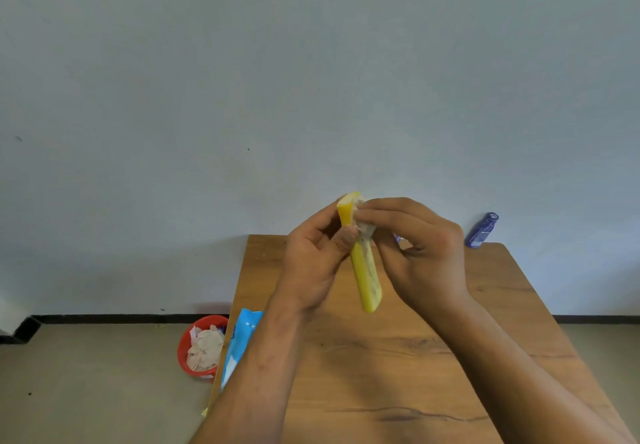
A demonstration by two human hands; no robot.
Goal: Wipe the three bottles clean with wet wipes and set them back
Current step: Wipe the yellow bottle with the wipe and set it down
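A yellow bottle [366,275] is held up above the wooden table [398,357], tilted with its far end upward. My left hand [311,263] grips its upper part from the left, thumb on its side. My right hand [419,246] pinches a crumpled wet wipe [363,221] against the bottle's top end. A blue bottle [482,230] stands at the table's far right corner. A small bit of another object shows behind my right hand; I cannot tell what it is.
A blue wet-wipe pack [239,343] lies at the table's left edge, partly behind my left forearm. A red bin [202,346] with used wipes sits on the floor to the left of the table. A pale wall stands right behind the table.
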